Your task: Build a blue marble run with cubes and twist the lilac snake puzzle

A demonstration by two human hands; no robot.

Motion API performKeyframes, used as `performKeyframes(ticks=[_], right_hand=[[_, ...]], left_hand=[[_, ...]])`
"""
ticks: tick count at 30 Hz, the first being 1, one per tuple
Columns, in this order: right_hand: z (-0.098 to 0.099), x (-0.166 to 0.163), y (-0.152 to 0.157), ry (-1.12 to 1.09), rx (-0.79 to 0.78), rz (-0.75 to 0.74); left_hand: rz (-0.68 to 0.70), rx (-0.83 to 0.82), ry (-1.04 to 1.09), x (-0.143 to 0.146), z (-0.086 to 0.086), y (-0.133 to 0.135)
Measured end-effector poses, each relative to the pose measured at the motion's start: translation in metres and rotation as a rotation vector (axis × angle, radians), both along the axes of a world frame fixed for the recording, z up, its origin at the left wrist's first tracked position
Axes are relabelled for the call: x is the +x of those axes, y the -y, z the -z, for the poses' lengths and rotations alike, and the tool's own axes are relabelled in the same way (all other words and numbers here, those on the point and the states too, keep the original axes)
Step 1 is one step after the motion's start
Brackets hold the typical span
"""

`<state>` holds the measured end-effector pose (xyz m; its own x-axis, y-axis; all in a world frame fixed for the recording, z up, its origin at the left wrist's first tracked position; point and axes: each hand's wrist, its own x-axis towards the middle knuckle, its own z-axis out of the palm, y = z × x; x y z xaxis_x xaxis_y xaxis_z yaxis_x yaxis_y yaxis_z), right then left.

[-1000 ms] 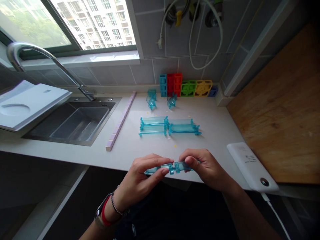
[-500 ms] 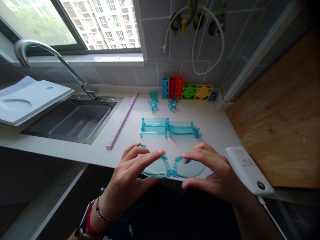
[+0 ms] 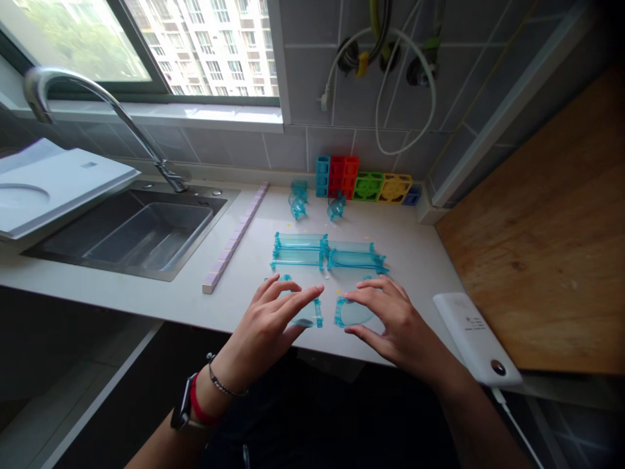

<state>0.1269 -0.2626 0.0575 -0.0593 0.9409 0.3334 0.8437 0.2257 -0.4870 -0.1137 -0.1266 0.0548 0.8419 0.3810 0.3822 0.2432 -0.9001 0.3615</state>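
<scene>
My left hand (image 3: pixel 273 312) curls its thumb and fingers around a translucent blue plastic panel (image 3: pixel 312 314) with a knobbed edge. Most of that panel is hidden under the fingers. Across a small gap, my right hand (image 3: pixel 390 316) grips a similar clear-blue panel (image 3: pixel 354 314) between thumb and fingers. Both panels are low over the counter's front part; whether they touch it I cannot tell. Just beyond the hands lie two groups of blue plastic panels, a left group (image 3: pixel 300 258) and a right group (image 3: pixel 356 257), side by side.
Smaller blue pieces (image 3: pixel 297 207) stand farther back. Red (image 3: pixel 344 176), green and yellow plastic blocks line the wall. A long pale strip (image 3: pixel 237 238) lies left, beside the sink (image 3: pixel 195 260) and faucet (image 3: pixel 117 117). At right are a white power bank (image 3: pixel 476 339) with a cable and a wooden board (image 3: pixel 547 247).
Both hands have moved slightly forward over the counter with the panels. The two panels, nearly touching before, are now farther apart.
</scene>
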Motion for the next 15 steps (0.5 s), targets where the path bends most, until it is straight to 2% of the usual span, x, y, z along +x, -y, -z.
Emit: performKeyframes(ticks=[4,8,12,15], right_hand=[[0.016,0.003,-0.007,0.085,-0.181,-0.035],[0.026,0.002,-0.014,0.086,-0.266,-0.070],[0.030,0.000,-0.016,0.072,-0.249,-0.092],[0.035,0.003,-0.011,0.026,-0.129,-0.006]], left_hand=[[0.057,-0.040,-0.129,0.005,0.020,-0.013],[0.113,-0.093,-0.190,0.010,0.030,-0.019],[0.145,-0.105,-0.196,0.012,0.036,-0.024],[0.154,-0.116,-0.166,0.007,0.039,-0.030]])
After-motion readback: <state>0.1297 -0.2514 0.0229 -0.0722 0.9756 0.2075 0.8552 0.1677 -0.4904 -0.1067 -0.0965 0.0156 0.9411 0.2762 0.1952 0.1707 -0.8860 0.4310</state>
